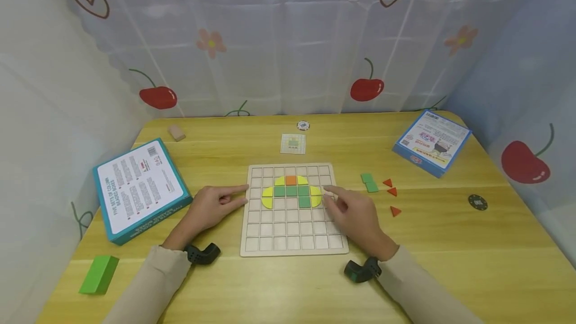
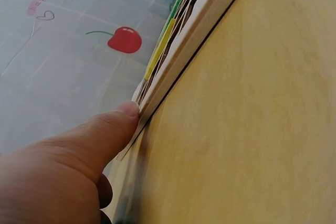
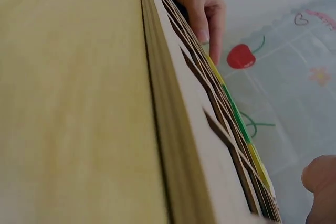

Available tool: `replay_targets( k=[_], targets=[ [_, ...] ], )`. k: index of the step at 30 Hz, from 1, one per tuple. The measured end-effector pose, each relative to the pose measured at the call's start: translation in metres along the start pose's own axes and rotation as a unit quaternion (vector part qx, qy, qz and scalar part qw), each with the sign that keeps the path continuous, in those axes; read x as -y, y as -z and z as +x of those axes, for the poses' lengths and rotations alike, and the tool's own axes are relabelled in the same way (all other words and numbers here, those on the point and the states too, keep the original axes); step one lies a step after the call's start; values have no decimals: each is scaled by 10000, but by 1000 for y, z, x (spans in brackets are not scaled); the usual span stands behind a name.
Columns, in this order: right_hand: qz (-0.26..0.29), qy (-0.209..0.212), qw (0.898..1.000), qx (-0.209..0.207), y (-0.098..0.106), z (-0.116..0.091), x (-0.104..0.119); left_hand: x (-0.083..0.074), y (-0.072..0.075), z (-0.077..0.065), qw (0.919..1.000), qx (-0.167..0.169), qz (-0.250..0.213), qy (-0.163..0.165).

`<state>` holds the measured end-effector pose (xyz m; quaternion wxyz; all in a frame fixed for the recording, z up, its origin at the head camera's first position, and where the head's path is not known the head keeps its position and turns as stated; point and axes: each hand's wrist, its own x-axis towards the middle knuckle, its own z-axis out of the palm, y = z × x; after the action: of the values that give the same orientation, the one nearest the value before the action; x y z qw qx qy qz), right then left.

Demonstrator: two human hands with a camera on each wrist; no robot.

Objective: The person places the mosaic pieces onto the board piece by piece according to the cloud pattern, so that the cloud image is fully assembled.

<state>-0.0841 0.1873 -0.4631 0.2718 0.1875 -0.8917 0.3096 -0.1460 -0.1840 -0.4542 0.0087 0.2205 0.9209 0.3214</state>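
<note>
A wooden grid board (image 1: pixel 274 244) lies flat on the table. Green squares (image 1: pixel 291 191), an orange square (image 1: pixel 291 180) and yellow quarter-round pieces (image 1: pixel 267 203) fill cells in its upper half. My left hand (image 1: pixel 209 207) is at the board's left edge, thumb and forefinger stretched out; in the left wrist view its thumb (image 2: pixel 113 129) touches the rim. Over the board's right side is my right hand (image 1: pixel 355 214), forefinger and thumb pointing toward the yellow pieces on that side with a gap between them. The right thumb (image 3: pixel 321 187) appears above the board in the right wrist view.
Two loose green squares (image 1: pixel 371 186) and three red triangles (image 1: pixel 395 211) lie right of the board. Behind it are a pattern card (image 1: pixel 292 144) and a chip (image 1: pixel 303 125). Boxes stand left (image 1: pixel 108 199) and right (image 1: pixel 416 160); a green block (image 1: pixel 99 275) is front left.
</note>
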Motion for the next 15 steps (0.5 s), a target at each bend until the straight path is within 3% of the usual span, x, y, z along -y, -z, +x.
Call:
replay_targets(
  k=[4,7,11,15],
  targets=[
    [-521,-694,9961,-171,18,-4,-17,0,0,0,10000,-17,-3,-10],
    [-1199,-1078,9865,-284,35,-5,-29,0,0,1,10000,-35,21,-47],
    [-1862,-1327,9730,-303,54,-8,-40,1,0,1,9999,-57,60,-93],
    [-1951,-1426,9703,-115,60,-11,-46,1,-1,1,9999,-58,42,-72]
  ],
)
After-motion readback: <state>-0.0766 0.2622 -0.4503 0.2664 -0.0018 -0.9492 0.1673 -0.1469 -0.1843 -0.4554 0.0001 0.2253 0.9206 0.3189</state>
